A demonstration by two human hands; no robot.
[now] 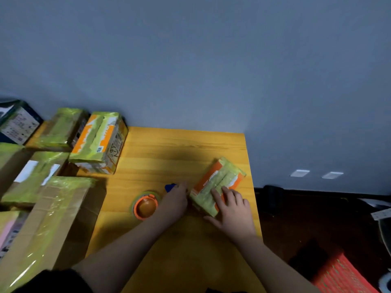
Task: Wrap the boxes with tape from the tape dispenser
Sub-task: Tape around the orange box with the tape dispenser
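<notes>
Right hand [233, 210]: fingers straight, spread, pressing flat on small taped box [218, 185]. Left hand [175, 200]: curled round blue tape dispenser [170, 187] handle, just left of box, on surface [179, 153].

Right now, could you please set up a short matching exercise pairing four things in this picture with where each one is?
Things:
1. tape dispenser
2. small orange box
3. right hand
4. large cardboard box

Places:
A. resting on the small orange box's near end
B. near the table's right edge
C. at the left of the picture, nearest the camera
D. mid-table, just left of the left hand

Pairs: 1-D, 2-B, 3-A, 4-C
</notes>
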